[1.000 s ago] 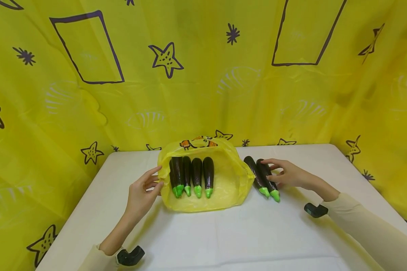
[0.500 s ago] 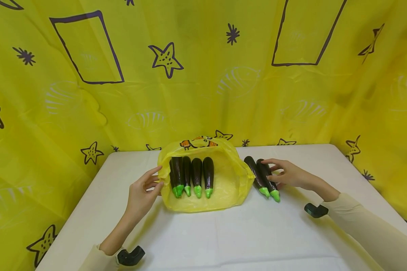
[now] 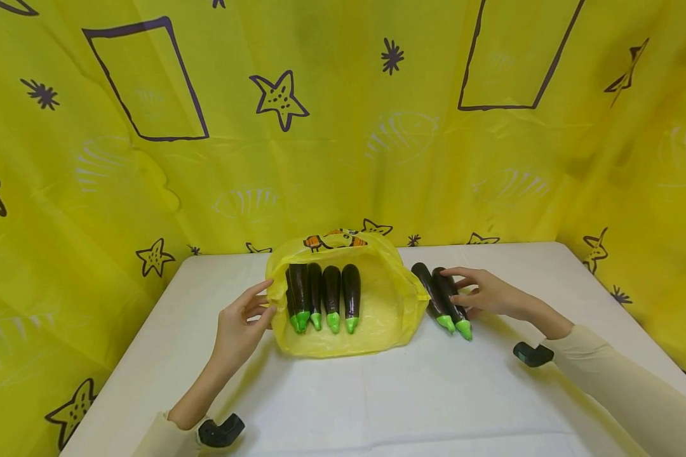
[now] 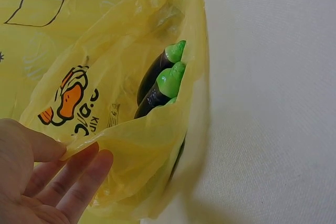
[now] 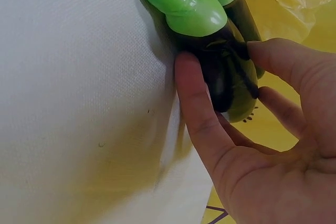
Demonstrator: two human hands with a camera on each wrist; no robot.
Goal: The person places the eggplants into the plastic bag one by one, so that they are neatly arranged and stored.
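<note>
A yellow plastic bag (image 3: 380, 317) lies on its side with its mouth facing the person. Inside it, several dark purple eggplants (image 3: 351, 292) with green stem ends lie side by side. My left hand (image 3: 240, 320) pinches the left edge of the mouth between thumb and fingers, and the left wrist view shows the film (image 4: 136, 145) drawn up there. To the right of the bag, two more eggplants lie slanted together. My right hand (image 3: 490, 295) holds the outer eggplant (image 3: 456, 313), thumb and fingers on opposite sides of it. The inner eggplant (image 3: 427, 291) lies between that one and the bag.
White cloth covers the table (image 3: 331, 406), with a crease near the front. A yellow curtain (image 3: 343, 158) printed with stars and fish hangs behind and on both sides. Dark wrist devices sit at both cuffs, such as the right device (image 3: 533, 354).
</note>
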